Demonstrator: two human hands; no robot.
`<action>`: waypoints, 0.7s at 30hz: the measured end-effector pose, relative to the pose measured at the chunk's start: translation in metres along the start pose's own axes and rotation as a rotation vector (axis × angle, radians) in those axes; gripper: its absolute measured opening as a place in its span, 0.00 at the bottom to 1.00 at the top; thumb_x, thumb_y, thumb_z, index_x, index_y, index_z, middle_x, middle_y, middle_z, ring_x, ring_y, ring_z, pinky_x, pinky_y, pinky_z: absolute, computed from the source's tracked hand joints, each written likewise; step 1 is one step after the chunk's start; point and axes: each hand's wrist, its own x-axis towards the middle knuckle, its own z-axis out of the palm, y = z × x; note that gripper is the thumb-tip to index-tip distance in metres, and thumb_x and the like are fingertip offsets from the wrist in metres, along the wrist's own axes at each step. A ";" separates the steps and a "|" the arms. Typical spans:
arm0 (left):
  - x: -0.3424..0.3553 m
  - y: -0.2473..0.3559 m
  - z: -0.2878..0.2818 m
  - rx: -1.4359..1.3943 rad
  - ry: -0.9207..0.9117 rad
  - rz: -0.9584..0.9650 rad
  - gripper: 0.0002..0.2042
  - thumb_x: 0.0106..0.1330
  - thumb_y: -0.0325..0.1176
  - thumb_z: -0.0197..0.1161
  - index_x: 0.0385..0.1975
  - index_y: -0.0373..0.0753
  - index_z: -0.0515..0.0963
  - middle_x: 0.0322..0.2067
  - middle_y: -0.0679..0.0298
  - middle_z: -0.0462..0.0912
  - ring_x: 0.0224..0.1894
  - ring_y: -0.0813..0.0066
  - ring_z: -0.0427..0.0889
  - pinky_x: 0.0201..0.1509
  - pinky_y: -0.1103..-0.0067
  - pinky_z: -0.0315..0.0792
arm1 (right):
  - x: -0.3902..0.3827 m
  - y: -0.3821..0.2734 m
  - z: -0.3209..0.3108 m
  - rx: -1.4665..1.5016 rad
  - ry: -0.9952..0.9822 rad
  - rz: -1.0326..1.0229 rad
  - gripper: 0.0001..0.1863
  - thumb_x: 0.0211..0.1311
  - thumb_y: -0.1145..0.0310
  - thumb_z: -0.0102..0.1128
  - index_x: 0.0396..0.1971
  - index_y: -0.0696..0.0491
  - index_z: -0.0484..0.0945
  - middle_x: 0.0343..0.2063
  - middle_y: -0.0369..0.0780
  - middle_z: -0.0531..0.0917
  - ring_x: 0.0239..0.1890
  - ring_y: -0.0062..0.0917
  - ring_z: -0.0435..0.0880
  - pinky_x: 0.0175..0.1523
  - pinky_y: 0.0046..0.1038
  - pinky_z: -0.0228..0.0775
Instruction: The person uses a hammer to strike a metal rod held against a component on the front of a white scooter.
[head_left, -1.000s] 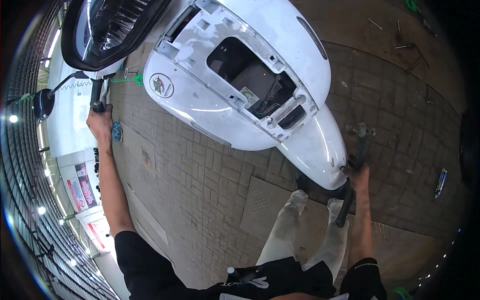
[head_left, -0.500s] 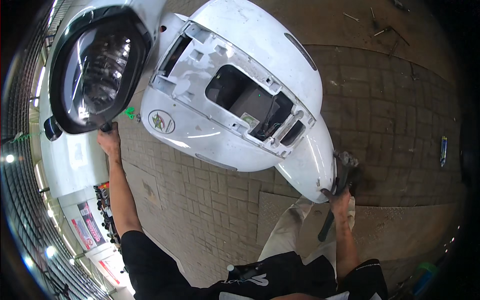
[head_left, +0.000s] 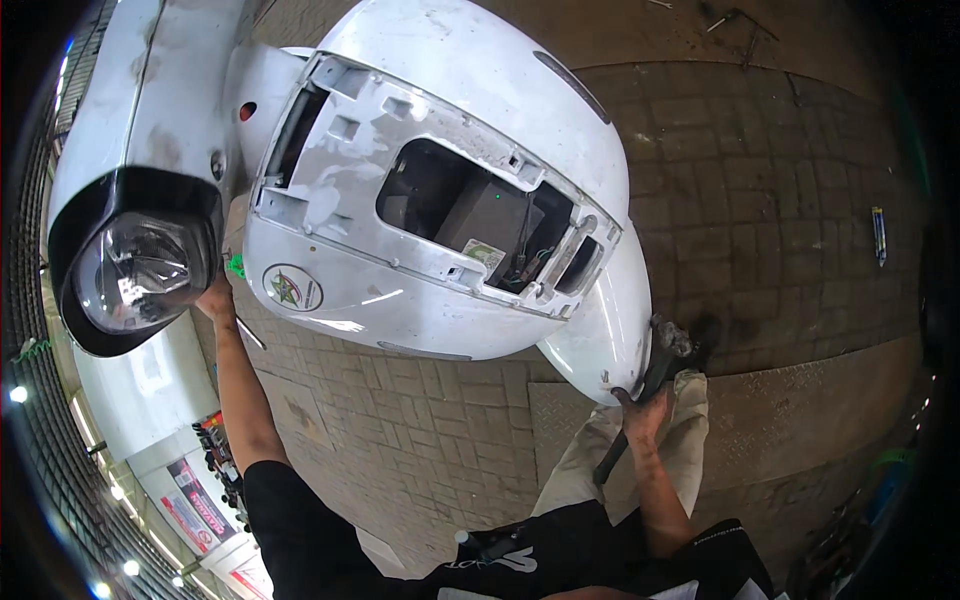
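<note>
Scooter body (head_left: 350, 222): middle of the scene, toward the far side
Opening (head_left: 470, 215): in the middle of the scooter body, with a card (head_left: 483, 252) inside its right part
Sticker (head_left: 292, 288): on the near left of the scooter body
Headlight (head_left: 140, 275): left of the scooter body
Left hand (head_left: 213, 298): at the headlight's right edge, partly hidden behind it
Front fender (head_left: 608, 340): at the scooter body's right near end
Right hand (head_left: 645, 415): touching the fender's near tip
Hand tool (head_left: 612, 458): in the right hand, its handle running left and nearer
Metal plate (head_left: 790, 412): on the floor (head_left: 760, 180), right and near
Signs (head_left: 200, 505): left, near
</note>
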 end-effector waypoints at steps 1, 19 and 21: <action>-0.001 0.015 0.002 -0.011 -0.008 0.011 0.18 0.46 0.30 0.66 0.37 0.31 0.75 0.39 0.52 0.79 0.41 0.59 0.77 0.48 0.71 0.67 | -0.001 0.007 0.004 0.012 0.009 0.040 0.35 0.25 0.71 0.76 0.41 0.58 0.67 0.34 0.42 0.76 0.37 0.33 0.75 0.43 0.30 0.67; -0.026 0.043 -0.066 0.157 -0.082 -0.175 0.19 0.56 0.46 0.59 0.34 0.33 0.76 0.25 0.49 0.80 0.31 0.50 0.79 0.34 0.67 0.71 | 0.007 0.027 0.002 0.086 -0.029 -0.029 0.33 0.29 0.73 0.74 0.40 0.60 0.67 0.35 0.44 0.77 0.39 0.34 0.75 0.45 0.30 0.67; -0.059 0.085 -0.103 0.044 -0.146 -0.147 0.15 0.55 0.42 0.62 0.30 0.34 0.77 0.23 0.51 0.80 0.27 0.52 0.79 0.29 0.69 0.71 | 0.002 0.008 -0.003 0.020 -0.035 -0.015 0.33 0.29 0.70 0.75 0.40 0.59 0.67 0.35 0.45 0.77 0.39 0.36 0.75 0.45 0.31 0.67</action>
